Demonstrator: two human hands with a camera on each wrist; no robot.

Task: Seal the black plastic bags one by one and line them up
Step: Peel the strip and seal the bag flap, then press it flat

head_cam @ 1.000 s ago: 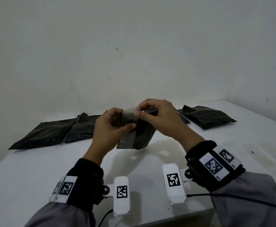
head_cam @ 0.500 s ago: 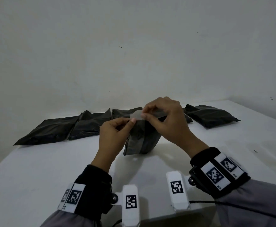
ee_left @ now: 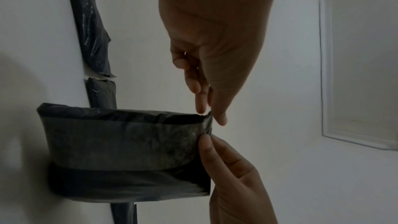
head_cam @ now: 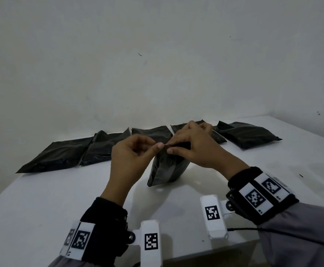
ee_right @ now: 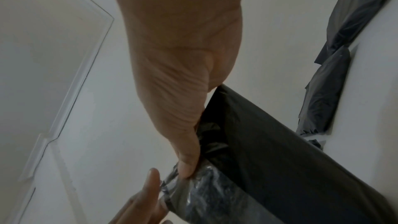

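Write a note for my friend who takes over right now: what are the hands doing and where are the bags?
Left hand: pinches the top corner of the bag in work, maybe its peel strip; too small to tell.
Right hand: grips the bag's top edge from the other side.
That bag stands upright on the white table, near the middle, its mouth not yet closed.
Five other black bags lie flat in a row along the far edge by the wall; whether all are sealed cannot be told.
Left to do: close this bag's flap, press it shut, lay it in the row.
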